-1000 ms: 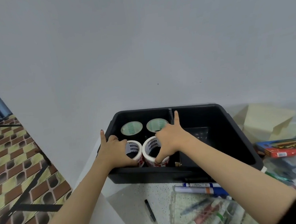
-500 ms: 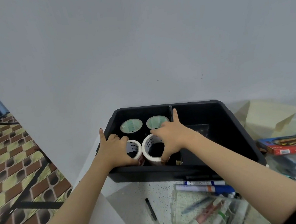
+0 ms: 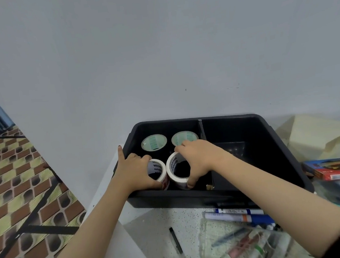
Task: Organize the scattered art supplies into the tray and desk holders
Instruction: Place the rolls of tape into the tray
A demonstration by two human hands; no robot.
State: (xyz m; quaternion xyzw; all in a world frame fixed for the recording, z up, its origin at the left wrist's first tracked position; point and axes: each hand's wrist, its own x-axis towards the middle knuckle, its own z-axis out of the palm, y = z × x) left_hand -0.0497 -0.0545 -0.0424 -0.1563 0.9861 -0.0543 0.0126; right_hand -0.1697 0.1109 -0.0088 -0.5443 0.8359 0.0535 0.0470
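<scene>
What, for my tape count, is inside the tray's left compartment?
Four rolls: back-left roll, back-right roll, left white roll in the left hand, right white roll in the right hand. Under the hands: hidden.

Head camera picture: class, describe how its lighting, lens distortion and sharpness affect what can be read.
Head view: soft, even light, no hard shadows; detail is lost inside the black tray; the wide lens tilts the floor at left; print reads on the left tape roll in the left hand and the right tape roll in the right hand; the clear pouch is smeared and shiny.
</scene>
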